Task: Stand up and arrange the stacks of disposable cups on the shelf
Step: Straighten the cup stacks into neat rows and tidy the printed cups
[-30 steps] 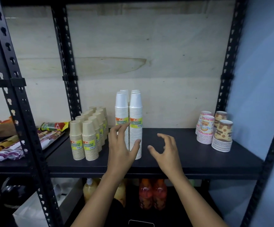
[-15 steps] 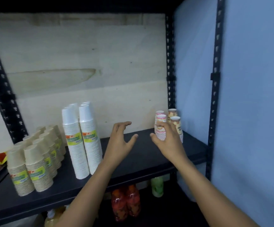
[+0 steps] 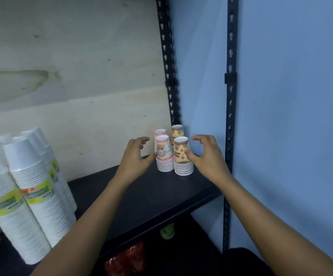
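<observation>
Four short stacks of printed paper cups, pink ones (image 3: 164, 154) by the left hand (image 3: 134, 158) and brown ones (image 3: 182, 156) by the right hand (image 3: 207, 156), stand between the two palms on the black metal shelf (image 3: 151, 194). Both hands are spread wide and hold nothing, though the right thumb touches the front brown stack. Closing evenly low on the stacks should keep them upright. The blue wall (image 3: 201, 86) crowds the right hand; open shelf lies left, toward the tall white cup stacks (image 3: 32, 196).

Dim, bluish, even light; soft focus throughout, wide-angle bending at edges.
</observation>
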`<state>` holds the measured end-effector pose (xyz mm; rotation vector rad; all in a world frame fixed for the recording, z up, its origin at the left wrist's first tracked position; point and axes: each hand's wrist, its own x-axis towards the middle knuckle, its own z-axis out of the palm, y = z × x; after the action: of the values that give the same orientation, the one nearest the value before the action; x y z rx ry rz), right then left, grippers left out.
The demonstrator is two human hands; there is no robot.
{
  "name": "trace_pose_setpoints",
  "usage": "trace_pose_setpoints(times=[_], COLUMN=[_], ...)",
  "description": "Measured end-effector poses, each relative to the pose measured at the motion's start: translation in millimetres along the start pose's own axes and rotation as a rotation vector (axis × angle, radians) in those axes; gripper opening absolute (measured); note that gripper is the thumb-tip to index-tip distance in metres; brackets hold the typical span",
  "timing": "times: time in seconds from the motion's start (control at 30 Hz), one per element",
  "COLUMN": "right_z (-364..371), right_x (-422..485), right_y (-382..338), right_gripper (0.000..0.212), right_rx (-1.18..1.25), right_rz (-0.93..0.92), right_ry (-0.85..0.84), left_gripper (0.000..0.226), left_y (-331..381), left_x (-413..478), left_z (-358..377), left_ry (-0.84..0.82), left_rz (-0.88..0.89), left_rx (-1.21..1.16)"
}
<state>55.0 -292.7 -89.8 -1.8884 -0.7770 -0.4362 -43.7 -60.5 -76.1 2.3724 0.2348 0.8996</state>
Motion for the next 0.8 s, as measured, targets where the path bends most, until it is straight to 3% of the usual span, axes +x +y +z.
trace_pose_setpoints(times=[0.3,0.43,0.6,0.8], right_z=[14.8,25.9,45.9,66.8], right_x=[50.6,69.0,108.2,131.2], right_y=[20.6,10.4,-13.1,-27.3], right_gripper=[0.056,0.050,0.064,0.067], right_rx=[-0.047,-0.052,-0.280,-0.449], right_rz=[0.021,-0.103,-0.091,-0.051], right_ry=[-0.120,-0.093,-0.313,-0.499], left_gripper=[0.071,0.055,0.039,0.031], left_y=[-13.8,-17.2,-23.7,-30.1], left_x=[76.1,103.0,135.6,158.3], left_z=[30.1,32.9,27.1,29.1], left_ry=[-0.138,-0.155,-0.225,-0.436], left_rz=[-0.097,-0.170,-0.086,-0.203], left_rx=[-0.060,-0.253,-0.140,-0.137])
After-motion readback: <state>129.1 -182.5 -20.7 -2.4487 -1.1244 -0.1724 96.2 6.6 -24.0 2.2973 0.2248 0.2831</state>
